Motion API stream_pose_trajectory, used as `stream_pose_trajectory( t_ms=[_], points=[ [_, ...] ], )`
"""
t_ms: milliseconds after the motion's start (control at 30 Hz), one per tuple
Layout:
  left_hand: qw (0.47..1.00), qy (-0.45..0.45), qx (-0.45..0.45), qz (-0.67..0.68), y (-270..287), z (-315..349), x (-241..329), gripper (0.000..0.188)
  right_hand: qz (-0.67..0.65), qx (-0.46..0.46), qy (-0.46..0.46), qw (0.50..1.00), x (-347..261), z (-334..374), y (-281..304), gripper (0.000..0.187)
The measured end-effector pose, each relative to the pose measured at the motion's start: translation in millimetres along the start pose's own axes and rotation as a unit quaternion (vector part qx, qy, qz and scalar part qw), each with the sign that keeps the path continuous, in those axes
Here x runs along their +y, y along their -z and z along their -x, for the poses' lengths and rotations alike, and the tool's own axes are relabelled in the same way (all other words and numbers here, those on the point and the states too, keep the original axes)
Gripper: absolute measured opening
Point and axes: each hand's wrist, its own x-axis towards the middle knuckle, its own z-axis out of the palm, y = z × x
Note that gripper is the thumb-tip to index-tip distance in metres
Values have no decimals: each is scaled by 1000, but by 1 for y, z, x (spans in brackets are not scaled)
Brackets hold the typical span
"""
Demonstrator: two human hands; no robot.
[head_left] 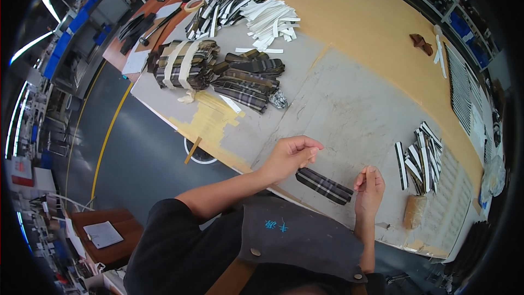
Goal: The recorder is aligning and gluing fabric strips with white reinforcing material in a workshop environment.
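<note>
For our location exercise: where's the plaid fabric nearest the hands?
Head view, lower right of centre: the plaid fabric lies on the table, between the left hand and right hand.

Can't tell if R grip (371,188) holds sth tiny.

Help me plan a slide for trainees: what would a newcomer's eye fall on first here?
Probably the dark plaid piece near the table's front edge, between the person's left grip and right grip. Next, the bright heap of white strips in the upper middle of the view, with a tied plaid bundle to its lower left. A smaller pile of black and white strips stands out at the right.
</note>
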Motion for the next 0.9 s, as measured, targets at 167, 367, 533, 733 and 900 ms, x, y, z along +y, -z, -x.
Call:
stream_pose_trajectory(
  t_ms=[167, 367, 533, 733, 900],
  points=[
    [994, 23, 65, -89, 0, 18, 3, 22, 33, 32, 2, 999, -1, 5, 21, 25],
    [981, 16, 109, -158, 2, 43, -4, 30, 110, 31, 41, 993, 0, 33, 29, 25],
    [984, -5, 74, -162, -11, 64, -17, 36, 121, 6, 41, 992, 6, 59, 28, 22],
    [977, -34, 11, -209, -23, 68, -27, 27, 157, 13, 19, 987, 2, 83, 30, 20],
    [962, -44, 16, -270, -6, 55, -18, 12, 229, 23, 84, 970, -17, 65, 38, 19]
  ],
)
